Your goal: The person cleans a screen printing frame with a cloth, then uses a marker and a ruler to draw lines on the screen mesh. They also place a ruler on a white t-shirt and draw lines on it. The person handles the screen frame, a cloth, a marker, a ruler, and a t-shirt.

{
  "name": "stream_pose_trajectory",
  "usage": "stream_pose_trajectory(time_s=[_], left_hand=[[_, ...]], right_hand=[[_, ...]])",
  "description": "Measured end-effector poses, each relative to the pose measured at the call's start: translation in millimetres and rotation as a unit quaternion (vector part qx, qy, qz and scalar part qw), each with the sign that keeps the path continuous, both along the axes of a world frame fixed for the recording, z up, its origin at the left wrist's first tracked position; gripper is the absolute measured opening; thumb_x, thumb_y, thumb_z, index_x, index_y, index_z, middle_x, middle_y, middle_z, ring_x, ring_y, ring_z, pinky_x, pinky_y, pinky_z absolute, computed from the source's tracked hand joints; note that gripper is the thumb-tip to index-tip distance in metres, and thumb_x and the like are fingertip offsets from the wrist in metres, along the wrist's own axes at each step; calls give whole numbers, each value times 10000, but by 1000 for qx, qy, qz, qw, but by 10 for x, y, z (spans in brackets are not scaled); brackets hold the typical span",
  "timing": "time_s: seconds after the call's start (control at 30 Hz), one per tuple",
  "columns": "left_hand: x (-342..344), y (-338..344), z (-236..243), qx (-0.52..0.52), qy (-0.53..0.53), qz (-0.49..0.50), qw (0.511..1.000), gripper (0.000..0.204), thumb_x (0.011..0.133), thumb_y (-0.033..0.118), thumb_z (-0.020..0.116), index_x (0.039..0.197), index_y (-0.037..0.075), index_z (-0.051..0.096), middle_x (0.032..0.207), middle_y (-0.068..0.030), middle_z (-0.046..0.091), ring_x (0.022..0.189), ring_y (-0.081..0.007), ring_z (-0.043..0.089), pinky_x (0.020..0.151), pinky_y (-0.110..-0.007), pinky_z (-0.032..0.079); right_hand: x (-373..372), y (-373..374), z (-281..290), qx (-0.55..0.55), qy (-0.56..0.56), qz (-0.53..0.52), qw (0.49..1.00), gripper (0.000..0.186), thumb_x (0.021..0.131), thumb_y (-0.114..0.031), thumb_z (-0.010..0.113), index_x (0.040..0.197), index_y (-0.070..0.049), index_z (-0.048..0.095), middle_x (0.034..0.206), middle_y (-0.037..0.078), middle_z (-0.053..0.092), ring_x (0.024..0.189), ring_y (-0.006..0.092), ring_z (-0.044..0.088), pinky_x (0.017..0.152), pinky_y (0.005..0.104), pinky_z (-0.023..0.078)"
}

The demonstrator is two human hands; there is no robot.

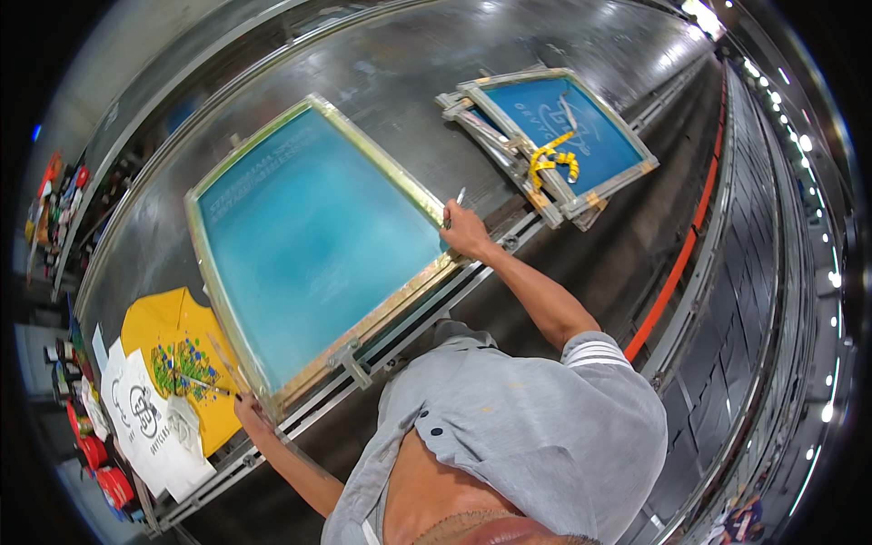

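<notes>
A large silk-screen frame (322,245) with blue-green mesh lies tilted in view on the long dark table, faint lettering near its far edge. My right hand (465,229) is closed at the frame's right edge, with a slim pen-like tool (461,195) sticking up from the fingers. Beside the near left corner, my left hand (254,416) is closed on a thin brush-like stick (211,387), which points left over a yellow T-shirt (195,313). That shirt carries a green, blue and black print. A white printed cloth (173,463) overlaps its left side.
Farther right, smaller blue-mesh screens (599,136) are stacked, with a yellow measuring tape (545,168) on top. A metal rail with a clamp (350,363) runs along the table's near edge. Red containers (113,486) stand at the far left. An orange-red strip (677,272) lines the neighbouring table.
</notes>
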State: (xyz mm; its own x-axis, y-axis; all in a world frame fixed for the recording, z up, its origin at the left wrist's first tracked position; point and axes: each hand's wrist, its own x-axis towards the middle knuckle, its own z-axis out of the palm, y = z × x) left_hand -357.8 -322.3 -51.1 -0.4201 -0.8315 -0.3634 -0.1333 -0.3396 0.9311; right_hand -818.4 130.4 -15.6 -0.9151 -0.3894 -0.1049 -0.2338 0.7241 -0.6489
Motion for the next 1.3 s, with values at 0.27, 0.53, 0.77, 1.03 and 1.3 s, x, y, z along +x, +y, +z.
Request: stream_pose_trajectory(time_s=[0.27,0.53,0.77,1.03,1.3], left_hand=[[-320,935,410,28,40,-8,999,483,771,-25,478,1252,11,507,886,-34,542,524,-79,449,403,-201,366],[-2236,1563,940,-2,101,-156,983,198,823,-27,518,874,133,412,856,-7,532,568,-46,431,424,-185,326],[-4481,2406,1063,-55,74,-399,912,162,742,-15,511,789,111,420,863,-76,641,508,-57,361,438,-236,300],[-6180,3344,627,-53,62,-513,855,118,778,9,541,766,110,481,670,29,465,500,-70,398,428,-267,324],[-6573,3829,199,-4,14,-531,848,158,769,28,582,731,133,470,623,19,445,484,-82,396,432,-284,312]], right_hand=[[-173,848,-148,-52,53,-48,996,304,797,-155,721,1007,-72,518,775,231,656,826,480,649,736,548,487],[-602,2499,298,-55,160,-195,966,359,758,-152,791,998,-70,537,798,217,651,779,417,663,690,477,509],[-629,4046,383,-31,224,-331,916,361,738,-107,789,976,-42,526,828,224,656,824,432,670,738,470,516],[-730,4907,236,34,139,-484,863,418,692,-119,812,1011,-25,560,910,232,693,890,407,693,798,452,528],[-1085,5468,192,106,107,-499,854,456,701,-150,813,1079,-50,579,1030,243,708,1041,434,681,878,493,534]])
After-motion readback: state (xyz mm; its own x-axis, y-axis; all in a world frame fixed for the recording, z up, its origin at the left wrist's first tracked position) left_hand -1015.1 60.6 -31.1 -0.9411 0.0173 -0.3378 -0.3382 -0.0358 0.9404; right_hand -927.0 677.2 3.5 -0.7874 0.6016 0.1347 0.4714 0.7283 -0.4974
